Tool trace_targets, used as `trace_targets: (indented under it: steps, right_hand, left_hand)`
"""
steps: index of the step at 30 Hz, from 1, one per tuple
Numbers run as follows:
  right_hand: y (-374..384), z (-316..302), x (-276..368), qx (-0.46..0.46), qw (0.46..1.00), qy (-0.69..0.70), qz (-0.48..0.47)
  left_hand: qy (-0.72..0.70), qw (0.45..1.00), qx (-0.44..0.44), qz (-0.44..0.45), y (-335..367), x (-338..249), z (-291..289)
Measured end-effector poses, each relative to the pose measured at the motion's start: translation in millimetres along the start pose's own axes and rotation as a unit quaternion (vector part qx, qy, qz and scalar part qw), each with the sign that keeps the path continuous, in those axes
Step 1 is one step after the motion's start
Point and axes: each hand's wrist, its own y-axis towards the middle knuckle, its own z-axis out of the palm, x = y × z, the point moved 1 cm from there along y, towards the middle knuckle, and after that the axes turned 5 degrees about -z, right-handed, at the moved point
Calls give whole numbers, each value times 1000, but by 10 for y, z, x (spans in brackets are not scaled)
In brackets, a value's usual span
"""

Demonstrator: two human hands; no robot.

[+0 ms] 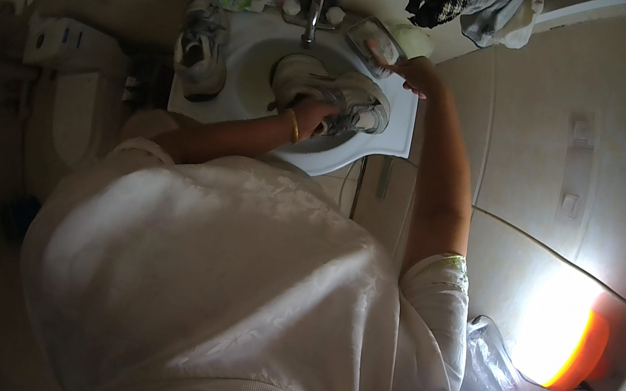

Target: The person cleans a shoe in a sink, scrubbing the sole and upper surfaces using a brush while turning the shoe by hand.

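A white and grey sneaker (pixel 300 76) lies on its side across the sink basin, its toe-to-heel length running left to right. My left hand (pixel 312 117), with a gold bangle at the wrist, is closed on the shoe's near side. My right hand (pixel 415 75) reaches to the sink's back right corner, at the edge of a clear rectangular container (pixel 368 36). Its fingers look apart, and nothing shows in them. Inside the container is something pale and pinkish that I cannot make out. A second sneaker (pixel 201 63) rests on the sink's left rim.
The faucet (pixel 314 16) rises behind the basin of the white sink (pixel 391 130). A green and white tube (pixel 234 0) lies at the back, a pale green round thing (pixel 414 42) at the right. Clothes (pixel 488 9) hang above. A toilet (pixel 76 112) stands left, a lit orange lamp (pixel 587 353) right.
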Motion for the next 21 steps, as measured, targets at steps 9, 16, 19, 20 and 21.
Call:
trace_targets:
  steps: [9,16,19,20,21]
  right_hand:
    - [-1402,-12,-669,-23,944,327,-46]
    - [-2061,980,-918,-211,867,439,-101]
    - [-2276,1125,-561,-336,929,93,-125]
    - [-2385,1039,-449,-311,946,74,-48]
    - [-2353,1070,-518,-313,946,77,-45]
  left_hand:
    - [331,940,1,81,26,95,316]
    - [507,838,18,202,108,229,519]
    - [517,798,40,308,124,336,482]
    - [519,797,44,306,136,349,485]
    - [565,789,25,241,155,357,471]
